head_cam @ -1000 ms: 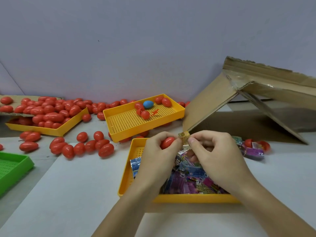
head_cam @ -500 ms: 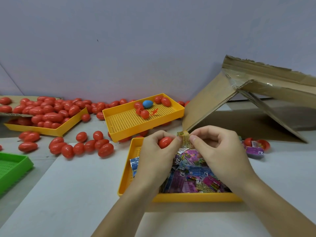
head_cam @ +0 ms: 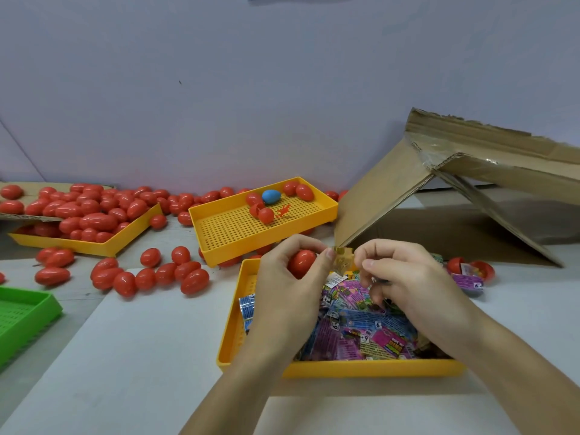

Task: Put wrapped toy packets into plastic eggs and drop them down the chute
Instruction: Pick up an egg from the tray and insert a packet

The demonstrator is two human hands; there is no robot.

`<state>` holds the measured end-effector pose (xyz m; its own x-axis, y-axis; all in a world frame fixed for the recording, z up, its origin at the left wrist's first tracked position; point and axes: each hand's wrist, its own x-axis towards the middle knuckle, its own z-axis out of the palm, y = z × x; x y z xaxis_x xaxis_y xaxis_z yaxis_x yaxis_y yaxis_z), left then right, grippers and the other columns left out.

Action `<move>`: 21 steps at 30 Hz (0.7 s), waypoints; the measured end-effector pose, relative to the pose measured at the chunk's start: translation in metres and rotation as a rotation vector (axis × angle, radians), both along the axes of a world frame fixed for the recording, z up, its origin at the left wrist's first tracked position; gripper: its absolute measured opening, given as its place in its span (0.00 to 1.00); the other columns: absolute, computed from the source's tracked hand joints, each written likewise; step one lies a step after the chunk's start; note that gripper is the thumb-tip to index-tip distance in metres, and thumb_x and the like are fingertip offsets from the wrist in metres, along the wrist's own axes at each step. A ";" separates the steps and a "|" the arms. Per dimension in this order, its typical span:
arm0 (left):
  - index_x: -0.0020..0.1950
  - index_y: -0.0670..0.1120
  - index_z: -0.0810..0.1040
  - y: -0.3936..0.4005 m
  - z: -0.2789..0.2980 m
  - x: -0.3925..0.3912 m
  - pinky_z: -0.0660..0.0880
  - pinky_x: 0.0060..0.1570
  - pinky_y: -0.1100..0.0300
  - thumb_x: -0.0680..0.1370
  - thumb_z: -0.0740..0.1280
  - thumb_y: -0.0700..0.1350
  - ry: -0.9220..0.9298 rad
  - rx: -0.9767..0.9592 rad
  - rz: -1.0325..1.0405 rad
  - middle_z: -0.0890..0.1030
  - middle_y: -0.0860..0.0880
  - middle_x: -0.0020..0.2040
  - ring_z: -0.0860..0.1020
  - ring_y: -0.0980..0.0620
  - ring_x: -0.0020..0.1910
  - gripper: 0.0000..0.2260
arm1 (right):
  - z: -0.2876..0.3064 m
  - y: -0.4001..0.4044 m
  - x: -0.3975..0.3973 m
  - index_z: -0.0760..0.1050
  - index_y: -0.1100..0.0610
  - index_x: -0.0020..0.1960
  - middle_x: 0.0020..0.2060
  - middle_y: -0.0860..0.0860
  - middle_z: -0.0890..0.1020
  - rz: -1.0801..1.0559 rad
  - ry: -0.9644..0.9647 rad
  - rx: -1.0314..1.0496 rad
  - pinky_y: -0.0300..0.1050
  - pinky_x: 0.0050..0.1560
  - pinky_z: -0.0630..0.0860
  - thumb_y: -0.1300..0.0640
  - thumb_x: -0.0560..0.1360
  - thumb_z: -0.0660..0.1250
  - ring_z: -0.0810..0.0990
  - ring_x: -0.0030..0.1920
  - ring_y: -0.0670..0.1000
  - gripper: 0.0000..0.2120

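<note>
My left hand [head_cam: 288, 290] grips a red plastic egg [head_cam: 302, 262] above the near yellow tray [head_cam: 345, 369], which is full of colourful wrapped toy packets [head_cam: 361, 328]. Its thumb pins a small gold packet [head_cam: 342, 261] against the egg's right side. My right hand [head_cam: 411, 287] has its fingers curled, and the thumb and forefinger tips pinch the gold packet's right edge. The cardboard chute [head_cam: 389, 202] slopes up to the right just behind both hands.
A second yellow tray [head_cam: 219, 240] behind holds a blue egg [head_cam: 271, 196] and a few red ones. A third yellow tray [head_cam: 94, 248] at the left overflows with red eggs, and more lie loose on the table. A green tray [head_cam: 28, 312] sits far left. An opened red egg [head_cam: 470, 270] with a packet lies at the right.
Both hands have stayed over the packet tray. My right hand has shifted slightly right along the gold packet, while the left keeps the egg and packet together.
</note>
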<state>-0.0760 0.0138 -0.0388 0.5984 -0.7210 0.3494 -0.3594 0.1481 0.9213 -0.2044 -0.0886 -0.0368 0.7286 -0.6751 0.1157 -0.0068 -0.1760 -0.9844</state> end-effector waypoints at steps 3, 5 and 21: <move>0.43 0.52 0.80 0.001 0.001 -0.001 0.74 0.40 0.70 0.76 0.72 0.45 -0.112 -0.026 0.017 0.79 0.61 0.39 0.78 0.60 0.43 0.04 | -0.002 0.000 0.001 0.84 0.52 0.39 0.32 0.48 0.76 -0.020 -0.057 0.048 0.40 0.30 0.71 0.38 0.66 0.66 0.75 0.35 0.48 0.18; 0.44 0.52 0.81 0.002 0.002 -0.003 0.74 0.41 0.69 0.76 0.73 0.45 -0.189 -0.037 0.022 0.79 0.59 0.40 0.78 0.58 0.44 0.04 | -0.001 0.001 0.002 0.84 0.53 0.39 0.32 0.48 0.76 -0.044 -0.053 0.055 0.43 0.31 0.70 0.34 0.65 0.65 0.75 0.35 0.50 0.23; 0.43 0.53 0.81 0.003 0.004 -0.005 0.76 0.41 0.66 0.75 0.73 0.46 -0.126 -0.057 -0.006 0.81 0.58 0.40 0.80 0.55 0.43 0.03 | 0.006 0.006 -0.003 0.78 0.56 0.36 0.31 0.51 0.74 -0.063 -0.067 0.123 0.44 0.33 0.67 0.42 0.69 0.70 0.70 0.35 0.54 0.16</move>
<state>-0.0811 0.0167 -0.0348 0.5425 -0.7016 0.4620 -0.4709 0.2015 0.8589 -0.2070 -0.0828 -0.0308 0.6781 -0.7310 0.0764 0.0521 -0.0558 -0.9971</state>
